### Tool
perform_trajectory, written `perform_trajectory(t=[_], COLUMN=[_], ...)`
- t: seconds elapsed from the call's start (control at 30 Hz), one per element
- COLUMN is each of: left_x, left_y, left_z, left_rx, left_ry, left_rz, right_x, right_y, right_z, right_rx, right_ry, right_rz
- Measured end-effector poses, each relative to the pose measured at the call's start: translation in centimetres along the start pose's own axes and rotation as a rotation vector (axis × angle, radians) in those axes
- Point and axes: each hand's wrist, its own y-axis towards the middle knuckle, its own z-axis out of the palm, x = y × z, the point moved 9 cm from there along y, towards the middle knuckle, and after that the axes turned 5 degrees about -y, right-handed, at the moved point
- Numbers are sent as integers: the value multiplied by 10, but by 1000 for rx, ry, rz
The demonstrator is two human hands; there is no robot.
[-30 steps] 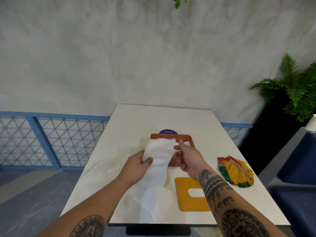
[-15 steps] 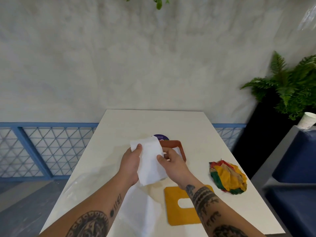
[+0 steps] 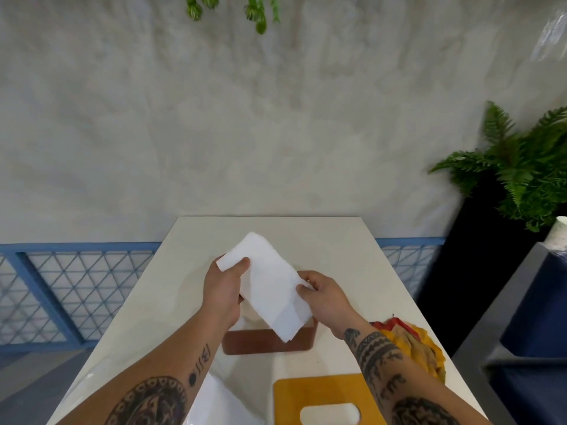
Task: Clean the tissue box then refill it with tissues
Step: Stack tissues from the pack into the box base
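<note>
head view, hands: the left hand (image 3: 222, 289) is pinching the far corner of the tissues (image 3: 270, 286) between thumb and fingers; the right hand (image 3: 326, 299) is pinching the stack's right edge the same way.
head view, tissues: the folded white stack is hanging tilted in the air, its low corner dipping just over the box (image 3: 267, 345).
head view, box: it is sitting open near the middle of the table (image 3: 306, 234), partly hidden behind the stack.
head view, lid: the yellow lid (image 3: 325, 397) is lying flat by the near edge; a bright cloth (image 3: 411, 342) is lying at the right edge.
step: the refill seems to be starting.
next move: likely squaring the stack to the opening and lowering it in flat, keeping both pinches light so the sheets are not fanning apart.
</note>
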Motion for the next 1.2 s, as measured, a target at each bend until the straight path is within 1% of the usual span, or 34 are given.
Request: perform_trajectory(t=[0.13, 0.23, 0.4, 0.6, 0.73, 0.8, 0.9, 1.07, 1.2], left_x=[1, -3, 2, 6, 10, 13, 18, 20, 21], left_y=[6, 9, 27, 44, 46, 45, 43, 43, 37], left_z=[-8, -16, -26, -39, -45, -46, -46, -40, -29], left_rx=[-81, -95, -72, -52, 12, 55, 113, 140, 188], left_ry=[120, 290, 473, 865, 1098, 1188, 1328, 1522, 1629], left_rz=[32, 86, 84, 117, 146, 143, 148, 248, 378], right_x=[-7, -5, -2, -16, -26, -33, -32, -19, -18], right_y=[23, 35, 53, 67, 73, 76, 75, 71, 69], right_z=[-28, -35, -30, -17, -4, 3, 10, 16, 20], right_rx=[-179, -242, -209, -128, -59, -46, -60, -77, -48], right_ry=[119, 80, -20, -219, -358, -508, -769, -957, -1005], right_rz=[26, -5, -56, -39, -22, -33, -115, -250, -289])
